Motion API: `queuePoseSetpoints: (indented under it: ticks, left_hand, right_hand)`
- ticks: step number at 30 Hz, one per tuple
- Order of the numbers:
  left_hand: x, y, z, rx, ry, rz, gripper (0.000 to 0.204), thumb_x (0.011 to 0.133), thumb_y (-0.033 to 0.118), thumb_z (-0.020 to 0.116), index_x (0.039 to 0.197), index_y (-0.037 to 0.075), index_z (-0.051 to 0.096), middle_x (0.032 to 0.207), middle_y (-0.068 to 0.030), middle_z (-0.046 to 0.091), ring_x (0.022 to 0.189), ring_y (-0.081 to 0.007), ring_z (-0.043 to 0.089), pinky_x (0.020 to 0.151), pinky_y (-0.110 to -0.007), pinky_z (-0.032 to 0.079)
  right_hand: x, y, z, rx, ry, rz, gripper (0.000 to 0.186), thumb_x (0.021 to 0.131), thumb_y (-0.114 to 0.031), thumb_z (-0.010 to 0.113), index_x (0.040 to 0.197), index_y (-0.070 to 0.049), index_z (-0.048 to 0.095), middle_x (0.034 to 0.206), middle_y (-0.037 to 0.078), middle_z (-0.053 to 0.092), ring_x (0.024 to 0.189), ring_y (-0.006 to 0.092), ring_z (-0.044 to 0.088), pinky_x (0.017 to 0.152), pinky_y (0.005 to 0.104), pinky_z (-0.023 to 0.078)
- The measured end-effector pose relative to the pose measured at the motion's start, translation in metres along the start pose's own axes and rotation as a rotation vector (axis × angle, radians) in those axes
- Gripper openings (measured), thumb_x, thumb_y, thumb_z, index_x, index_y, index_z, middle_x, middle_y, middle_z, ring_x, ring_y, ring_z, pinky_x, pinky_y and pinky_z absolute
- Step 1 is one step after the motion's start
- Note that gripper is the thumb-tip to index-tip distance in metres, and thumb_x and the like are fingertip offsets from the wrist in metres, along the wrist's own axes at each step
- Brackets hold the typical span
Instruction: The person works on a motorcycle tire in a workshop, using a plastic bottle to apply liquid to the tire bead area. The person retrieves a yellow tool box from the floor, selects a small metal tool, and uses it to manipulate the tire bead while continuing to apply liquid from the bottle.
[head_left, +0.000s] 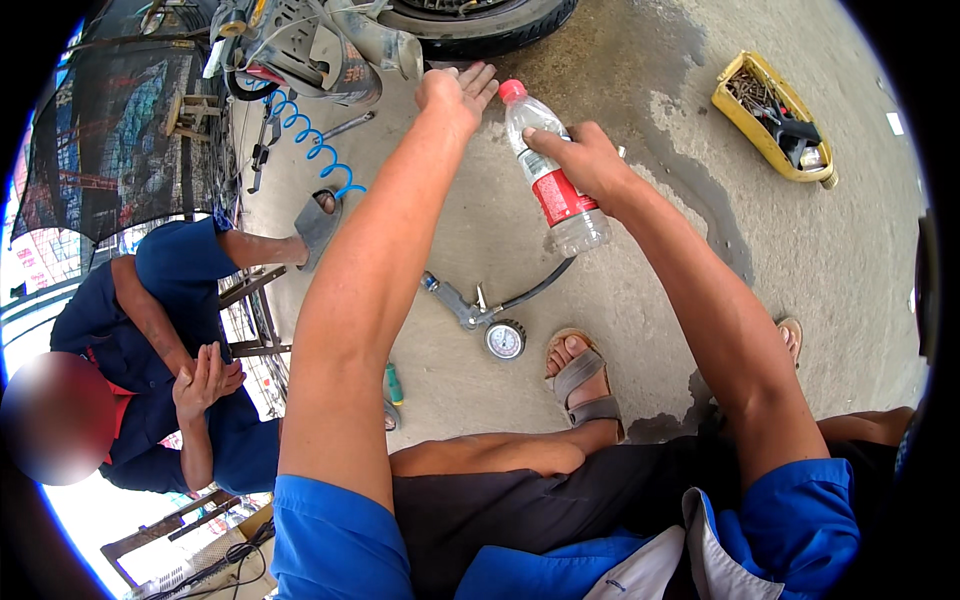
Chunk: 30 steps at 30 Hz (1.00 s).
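Observation:
A clear plastic bottle with a red cap and a red label is gripped in my right hand, its thumb across the upper side. The bottle tilts, with its cap toward the wheel and my left hand. My left hand is stretched out beside the cap, fingers extended and holding nothing I can see. Just beyond it lies a black tyre on a wheel, next to the motorbike's grey exhaust pipe. How much liquid the bottle holds is hard to tell.
A tyre inflator with a round gauge lies near my sandalled foot. A yellow tray holds screws and tools at far right. The blue coiled hose, green-handled screwdriver and a seated person are left. Wet patches mark the ground.

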<state>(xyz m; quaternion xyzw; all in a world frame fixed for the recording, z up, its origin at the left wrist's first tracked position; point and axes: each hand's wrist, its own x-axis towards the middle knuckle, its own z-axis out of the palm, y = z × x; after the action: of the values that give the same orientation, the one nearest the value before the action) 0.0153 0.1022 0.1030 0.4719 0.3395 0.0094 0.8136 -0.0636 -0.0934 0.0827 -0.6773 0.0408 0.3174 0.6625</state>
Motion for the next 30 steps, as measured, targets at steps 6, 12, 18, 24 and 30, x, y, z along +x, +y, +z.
queuePoseSetpoints:
  ticks: [6, 12, 18, 24, 30]
  left_hand:
    - [-0.004, 0.001, 0.003, 0.012, 0.011, 0.011, 0.054, 0.102, 0.017, 0.016, 0.148, 0.002, -0.006, 0.146, -0.0243, 0.032, 0.131, -0.0405, 0.040, 0.110, -0.054, 0.033]
    - [-0.005, 0.001, 0.004, 0.006, 0.009, 0.008, 0.054, 0.102, 0.017, 0.017, 0.148, 0.001, -0.007, 0.146, -0.0245, 0.033, 0.130, -0.0407, 0.041, 0.109, -0.054, 0.033]
    - [-0.003, 0.004, 0.000, 0.005, 0.005, 0.014, 0.052, 0.102, 0.018, 0.017, 0.146, -0.002, 0.000, 0.145, -0.0246, 0.034, 0.130, -0.0403, 0.041, 0.111, -0.054, 0.031]
    - [-0.012, 0.004, 0.006, 0.016, 0.020, 0.019, 0.051, 0.102, 0.018, 0.017, 0.146, -0.002, 0.002, 0.145, -0.0250, 0.034, 0.130, -0.0400, 0.042, 0.111, -0.054, 0.030]
    - [-0.010, 0.002, 0.007, 0.013, 0.019, 0.026, 0.047, 0.102, 0.018, 0.018, 0.143, -0.004, 0.008, 0.144, -0.0264, 0.035, 0.130, -0.0406, 0.041, 0.111, -0.054, 0.031]
  right_hand:
    - [0.003, 0.004, 0.001, 0.010, -0.003, 0.004, 0.066, 0.078, -0.045, 0.069, 0.099, 0.016, 0.057, 0.082, 0.021, 0.065, 0.067, 0.0232, 0.065, 0.060, 0.0377, 0.052]
    - [0.000, 0.002, 0.001, 0.030, -0.002, 0.012, 0.065, 0.079, -0.044, 0.069, 0.099, 0.016, 0.057, 0.082, 0.020, 0.064, 0.065, 0.0227, 0.064, 0.059, 0.0373, 0.052]
    - [0.004, 0.001, 0.001, -0.024, -0.085, -0.040, 0.060, 0.080, -0.042, 0.069, 0.097, 0.015, 0.059, 0.082, 0.020, 0.065, 0.065, 0.0232, 0.064, 0.061, 0.0386, 0.051]
    - [0.002, 0.001, 0.003, -0.032, -0.018, -0.053, 0.057, 0.081, -0.039, 0.070, 0.096, 0.015, 0.059, 0.081, 0.020, 0.066, 0.069, 0.0234, 0.065, 0.063, 0.0390, 0.051]
    - [-0.004, -0.004, 0.003, 0.093, 0.000, 0.007, 0.052, 0.082, -0.034, 0.070, 0.098, 0.014, 0.058, 0.079, 0.019, 0.065, 0.063, 0.0226, 0.065, 0.056, 0.0380, 0.051]
